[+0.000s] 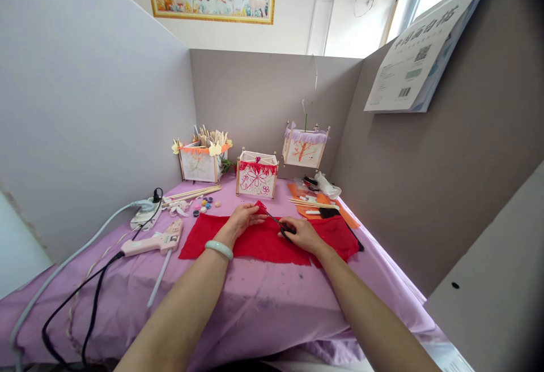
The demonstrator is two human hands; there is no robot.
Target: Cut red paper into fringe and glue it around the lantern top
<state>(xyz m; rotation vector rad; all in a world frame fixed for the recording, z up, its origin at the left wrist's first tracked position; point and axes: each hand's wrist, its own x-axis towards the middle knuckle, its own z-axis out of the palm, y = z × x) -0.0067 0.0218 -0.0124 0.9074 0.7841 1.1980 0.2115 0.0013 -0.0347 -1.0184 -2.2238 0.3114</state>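
A long piece of red cloth lies across the table in front of me. My left hand, with a pale bangle on its wrist, pinches a raised edge of this cloth. In my right hand is a pair of scissors with black handles, its blades pointing left toward the raised edge. The blade tips meet the cloth close to my left fingertips; whether they are cutting through it I cannot tell. Just beyond the cloth stands a small white box-shaped lantern with a red fringe and flower drawing.
A pink glue gun and a power strip with trailing cords lie at left. Behind them, a decorated holder contains many sticks. Another lantern hangs at the back right, above an orange sheet with tools. Grey partitions enclose the table.
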